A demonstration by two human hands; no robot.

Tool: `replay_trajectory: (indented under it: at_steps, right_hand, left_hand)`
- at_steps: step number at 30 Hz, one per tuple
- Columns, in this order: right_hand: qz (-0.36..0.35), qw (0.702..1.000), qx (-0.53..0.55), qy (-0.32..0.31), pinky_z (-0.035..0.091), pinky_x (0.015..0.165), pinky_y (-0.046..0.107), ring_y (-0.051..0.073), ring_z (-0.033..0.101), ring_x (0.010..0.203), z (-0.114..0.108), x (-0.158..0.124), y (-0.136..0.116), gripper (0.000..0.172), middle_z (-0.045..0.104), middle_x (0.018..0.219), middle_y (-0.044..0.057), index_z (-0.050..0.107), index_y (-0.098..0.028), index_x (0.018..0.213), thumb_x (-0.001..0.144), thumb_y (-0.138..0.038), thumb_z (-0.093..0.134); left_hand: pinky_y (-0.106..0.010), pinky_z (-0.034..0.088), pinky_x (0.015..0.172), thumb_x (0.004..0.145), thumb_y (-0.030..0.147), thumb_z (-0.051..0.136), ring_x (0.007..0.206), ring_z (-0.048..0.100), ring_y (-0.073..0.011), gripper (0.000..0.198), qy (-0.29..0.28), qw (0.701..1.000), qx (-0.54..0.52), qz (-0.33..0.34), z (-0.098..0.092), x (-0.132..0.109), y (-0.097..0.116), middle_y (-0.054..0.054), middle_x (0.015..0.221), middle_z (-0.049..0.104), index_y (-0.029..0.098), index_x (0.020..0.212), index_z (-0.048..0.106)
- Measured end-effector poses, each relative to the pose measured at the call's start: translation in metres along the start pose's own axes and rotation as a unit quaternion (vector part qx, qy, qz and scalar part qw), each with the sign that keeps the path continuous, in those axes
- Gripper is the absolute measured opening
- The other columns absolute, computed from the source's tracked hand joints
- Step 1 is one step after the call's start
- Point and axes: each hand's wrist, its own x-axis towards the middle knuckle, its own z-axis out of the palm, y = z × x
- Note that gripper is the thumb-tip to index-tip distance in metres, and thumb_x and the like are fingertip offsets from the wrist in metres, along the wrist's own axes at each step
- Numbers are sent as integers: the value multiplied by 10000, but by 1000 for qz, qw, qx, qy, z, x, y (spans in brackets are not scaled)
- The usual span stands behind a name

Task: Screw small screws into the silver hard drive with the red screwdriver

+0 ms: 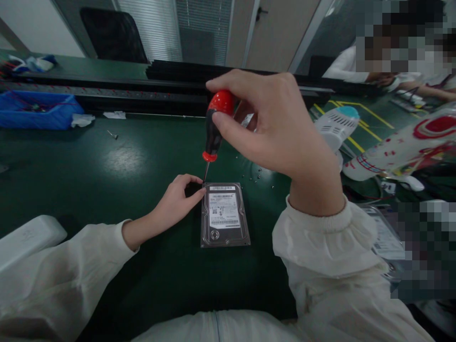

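A hard drive [224, 213] with a white label lies flat on the green table [156, 280]. My right hand [265, 121] is closed round the red and black handle of a screwdriver [213, 128], above the drive. The screwdriver's tip points down at the drive's upper left corner. At that same corner, my left hand [178, 202] has its thumb on the drive's edge and its index finger beside the screwdriver tip; thumb and index finger are apart.
Small screws [259, 170] lie scattered beyond the drive. A blue bin [41, 111] stands at the far left, a white object [32, 237] nearer. On the right are a small fan [337, 126], a bottle [388, 147] and another drive [386, 235]. People sit behind.
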Motion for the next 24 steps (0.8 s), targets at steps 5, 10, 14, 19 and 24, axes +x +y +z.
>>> replay_trajectory:
  at_steps: [5, 10, 14, 19, 24]
  right_hand:
    - [5, 1000, 19, 10, 521, 713, 267, 110, 697, 839, 0, 0, 2, 533, 744, 1287, 53, 658, -157, 1387, 999, -510, 562]
    - [-3, 1000, -3, -14, 529, 813, 251, 136, 722, 1020, -4, -2, 0, 506, 733, 1302, 66, 606, -112, 1434, 1015, -384, 522]
    - [7, 1000, 2, -7, 524, 753, 245, 116, 706, 896, -5, -1, -4, 457, 733, 1279, 40, 652, -150, 1376, 1008, -393, 534]
    - [-8, 1000, 10, -18, 532, 733, 247, 97, 686, 835, -4, -1, -2, 501, 690, 1399, 21, 597, -158, 1461, 1047, -400, 455]
    - [-9, 1000, 13, -15, 535, 703, 236, 132, 731, 977, -5, -1, -1, 477, 704, 1369, 48, 603, -162, 1444, 1010, -346, 530]
  left_hand:
    - [-478, 538, 978, 926, 492, 660, 1060, 663, -274, 364, 5, 1000, 3, 2, 1, 0, 0, -81, 1135, 694, 198, 1137, 705]
    - [-471, 544, 969, 927, 506, 655, 1055, 659, -273, 376, 6, 1000, 6, 3, 0, 0, 1, -82, 1132, 692, 197, 1137, 704]
    - [-459, 550, 946, 936, 512, 646, 1043, 654, -268, 381, 1, 1000, 13, 0, 0, -1, 0, -83, 1134, 685, 196, 1142, 701]
    - [-467, 543, 963, 923, 492, 652, 1037, 655, -267, 362, 9, 1000, 4, 3, 0, 0, 1, -78, 1119, 688, 198, 1127, 703]
    - [-464, 545, 962, 914, 484, 653, 1044, 658, -271, 354, 10, 1000, 5, 5, 1, 0, 3, -79, 1110, 695, 196, 1112, 708]
